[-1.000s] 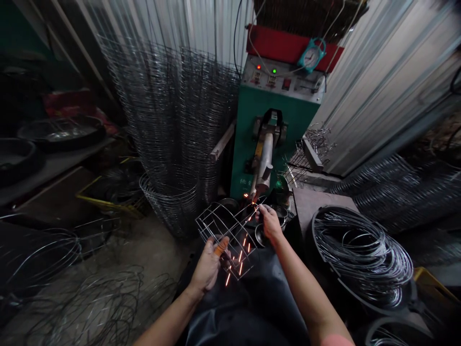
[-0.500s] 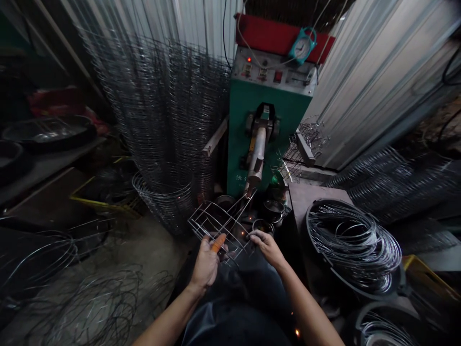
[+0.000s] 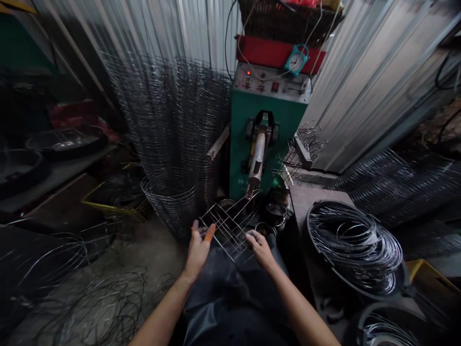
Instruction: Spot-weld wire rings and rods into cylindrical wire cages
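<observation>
A wire grid frame (image 3: pixel 230 222) is held between my hands, its far end under the electrode arm (image 3: pixel 256 161) of the green spot-welding machine (image 3: pixel 268 134). My left hand (image 3: pixel 199 247) supports the frame's left edge with palm up, fingers curled round a wire, an orange cover on the thumb. My right hand (image 3: pixel 260 248) grips the frame's near right edge with fingers pinched on it. A dark apron covers my lap below the frame.
A tall stack of wire baskets (image 3: pixel 173 144) stands left of the machine. A tub of wire rings (image 3: pixel 355 250) sits at the right. Loose wire hoops (image 3: pixel 90 307) lie on the floor at left. Small metal cups (image 3: pixel 275 211) sit by the machine base. Corrugated metal walls stand behind.
The sparks at the electrode have stopped. The frame has turned and come closer to my lap. My right hand has dropped from the weld point to the frame's near edge.
</observation>
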`<state>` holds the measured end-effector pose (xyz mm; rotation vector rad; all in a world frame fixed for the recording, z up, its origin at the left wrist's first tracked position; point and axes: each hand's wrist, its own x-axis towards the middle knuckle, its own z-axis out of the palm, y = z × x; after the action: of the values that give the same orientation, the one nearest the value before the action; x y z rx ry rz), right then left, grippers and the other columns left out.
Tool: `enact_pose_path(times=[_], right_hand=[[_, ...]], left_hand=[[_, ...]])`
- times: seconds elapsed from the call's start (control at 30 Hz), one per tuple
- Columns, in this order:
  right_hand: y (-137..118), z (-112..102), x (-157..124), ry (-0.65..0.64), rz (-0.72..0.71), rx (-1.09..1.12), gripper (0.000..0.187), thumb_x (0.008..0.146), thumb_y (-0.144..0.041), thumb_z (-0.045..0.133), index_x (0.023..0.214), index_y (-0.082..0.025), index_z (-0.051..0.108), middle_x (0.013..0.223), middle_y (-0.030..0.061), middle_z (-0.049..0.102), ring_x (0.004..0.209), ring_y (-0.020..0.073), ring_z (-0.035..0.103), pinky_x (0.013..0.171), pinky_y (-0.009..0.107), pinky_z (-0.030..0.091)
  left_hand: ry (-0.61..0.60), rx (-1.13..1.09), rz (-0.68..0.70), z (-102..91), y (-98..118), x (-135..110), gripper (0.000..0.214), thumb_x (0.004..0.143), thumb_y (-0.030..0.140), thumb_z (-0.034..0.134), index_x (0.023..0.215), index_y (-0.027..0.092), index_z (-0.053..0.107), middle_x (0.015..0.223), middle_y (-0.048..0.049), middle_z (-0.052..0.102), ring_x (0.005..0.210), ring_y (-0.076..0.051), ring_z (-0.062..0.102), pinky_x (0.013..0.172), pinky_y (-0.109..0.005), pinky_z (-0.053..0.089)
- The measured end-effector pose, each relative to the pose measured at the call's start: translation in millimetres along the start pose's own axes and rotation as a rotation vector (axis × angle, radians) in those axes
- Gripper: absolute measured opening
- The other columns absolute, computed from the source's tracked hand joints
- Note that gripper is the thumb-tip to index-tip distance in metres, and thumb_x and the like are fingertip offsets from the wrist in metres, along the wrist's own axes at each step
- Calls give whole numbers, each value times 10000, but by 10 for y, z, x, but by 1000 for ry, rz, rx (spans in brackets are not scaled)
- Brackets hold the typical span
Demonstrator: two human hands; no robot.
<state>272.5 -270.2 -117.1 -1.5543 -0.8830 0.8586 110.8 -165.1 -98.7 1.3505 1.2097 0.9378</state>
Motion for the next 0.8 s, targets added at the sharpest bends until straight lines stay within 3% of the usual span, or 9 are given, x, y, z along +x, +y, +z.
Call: enact_pose_path(times=[0.07,0.1,0.17,0.23,0.3,0.43,0.57,0.8], right_hand=[[56,24,-1,-23,11,0,336,766,-499,486,663,-179,478,578,-41,347,549,102,310,528,233,274],[86,33,-7,-32,10,0,337,766,-498,485,656,-180,469,575,-43,335,546,101,302,524,232,268],[143,51,-30,-44,-2,1,338,767,-498,484,652,-182,458,579,-43,331,552,100,302,521,230,264],[188,69,-62,-52,-15,1,342,768,-504,482,655,-182,457,587,-38,346,564,104,317,521,229,265],[215,83,-95,-55,-23,-2,343,771,-505,476,656,-182,460,594,-33,360,574,107,330,523,230,267],[224,74,-142,-50,-6,11,325,771,-488,472,656,-184,459,596,-32,356,569,107,322,522,236,261],[224,34,-138,-53,6,18,305,766,-464,471,645,-185,452,581,-40,336,554,102,298,518,238,250],[255,50,-19,-80,-8,60,298,781,-456,474,674,-177,472,566,-48,343,533,93,297,503,229,245]], left_hand=[[101,372,314,-57,162,92,657,724,570,536,1231,161,454,1162,-152,505,1120,-283,467,951,-466,358],[93,544,444,-50,271,133,649,741,580,505,1231,155,469,1205,-165,485,1158,-298,431,982,-491,317],[-11,810,621,49,497,205,621,771,598,441,1192,149,524,1196,-174,510,1148,-325,426,1001,-575,231],[-131,1004,709,233,670,272,609,778,614,403,1124,147,584,1100,-167,577,1076,-337,469,979,-669,128],[-239,1136,736,436,744,335,584,777,620,393,998,145,651,976,-156,625,998,-337,503,946,-718,68],[-364,1225,749,694,676,412,483,784,565,441,820,153,691,887,-138,650,933,-319,524,931,-725,96],[-351,1213,798,741,627,419,409,801,494,457,814,158,690,889,-125,655,942,-303,521,957,-696,116],[-334,1245,781,745,729,477,384,787,474,470,838,166,693,887,-123,651,960,-309,513,967,-686,101]])
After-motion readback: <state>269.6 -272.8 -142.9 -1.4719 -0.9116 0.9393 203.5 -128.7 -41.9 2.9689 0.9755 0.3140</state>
